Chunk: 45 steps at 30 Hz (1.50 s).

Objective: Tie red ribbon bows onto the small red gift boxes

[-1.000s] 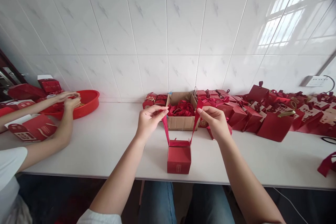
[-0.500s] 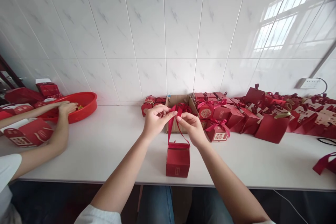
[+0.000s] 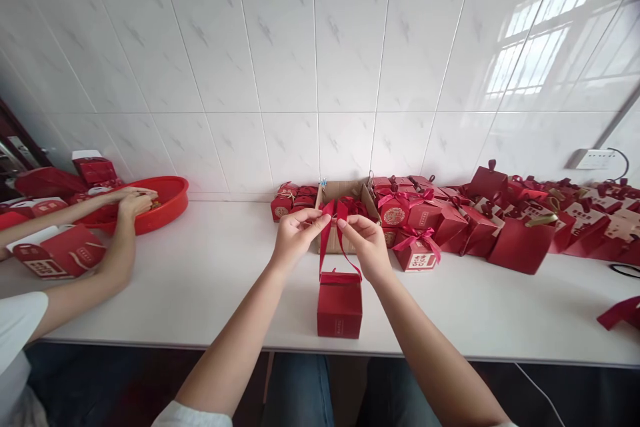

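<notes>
A small red gift box [image 3: 339,307] stands near the table's front edge, straight ahead of me. From its top a red ribbon [image 3: 325,247] rises in two strands. My left hand [image 3: 299,230] pinches the left strand between thumb and fingers. The other strand is pinched by my right hand [image 3: 367,237]. Both hands are raised above and behind the box, their fingertips a small gap apart. Behind them sits an open cardboard box [image 3: 371,203] with red ribbon pieces inside, partly hidden by my hands.
Many red gift boxes [image 3: 420,252], some with bows, line the wall to the right. At left, another person's hands [image 3: 133,202] reach into a red plastic basin [image 3: 173,207], beside a larger red box [image 3: 60,253]. Dark red ribbon [image 3: 620,312] lies at the right edge.
My hands have drawn slightly apart, separating the two ribbon ends that were close together. The gift box has stayed in place. The other person's hands have shifted a little in the basin.
</notes>
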Available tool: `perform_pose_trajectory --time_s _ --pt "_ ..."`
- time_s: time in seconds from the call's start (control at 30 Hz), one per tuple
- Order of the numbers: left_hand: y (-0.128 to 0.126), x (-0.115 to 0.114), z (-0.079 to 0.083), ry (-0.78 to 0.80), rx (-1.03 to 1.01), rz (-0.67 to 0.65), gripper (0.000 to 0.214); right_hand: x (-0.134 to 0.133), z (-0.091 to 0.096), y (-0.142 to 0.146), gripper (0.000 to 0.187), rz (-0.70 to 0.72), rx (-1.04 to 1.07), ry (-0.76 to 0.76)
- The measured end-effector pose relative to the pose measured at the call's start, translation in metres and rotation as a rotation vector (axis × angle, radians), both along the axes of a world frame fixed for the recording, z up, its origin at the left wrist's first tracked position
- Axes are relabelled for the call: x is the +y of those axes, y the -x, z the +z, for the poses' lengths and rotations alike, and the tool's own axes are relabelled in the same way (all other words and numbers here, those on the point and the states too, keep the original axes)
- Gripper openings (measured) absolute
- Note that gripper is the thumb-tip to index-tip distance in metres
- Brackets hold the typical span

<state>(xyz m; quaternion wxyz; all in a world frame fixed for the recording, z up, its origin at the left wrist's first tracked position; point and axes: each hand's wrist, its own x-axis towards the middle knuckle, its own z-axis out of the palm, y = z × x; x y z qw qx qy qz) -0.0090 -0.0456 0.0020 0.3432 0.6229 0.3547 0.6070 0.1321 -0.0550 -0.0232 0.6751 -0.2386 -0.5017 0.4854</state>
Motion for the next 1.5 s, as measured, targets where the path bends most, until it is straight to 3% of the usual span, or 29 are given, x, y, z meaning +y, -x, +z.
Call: perform_pose_trajectory --time_s 0.17,0.33,0.63,1.5 --pt "0.009 0.0 0.004 -0.001 0.01 0.016 0.02 -0.001 0.004 -0.029 0.016 -0.208 -0.097 -0.052" --pt "0.02 -0.001 0.0 0.005 -0.039 0.04 0.02 -0.006 0.006 -0.059 0.015 -0.311 -0.137 -0.023" --pt "0.024 -0.004 0.001 0.031 -0.117 0.073 0.021 -0.006 -0.001 -0.062 0.018 -0.284 -0.108 0.02" --pt "0.006 -0.002 0.003 -0.05 -0.108 0.023 0.02 -0.008 0.012 -0.061 0.016 -0.324 -0.187 -0.009"
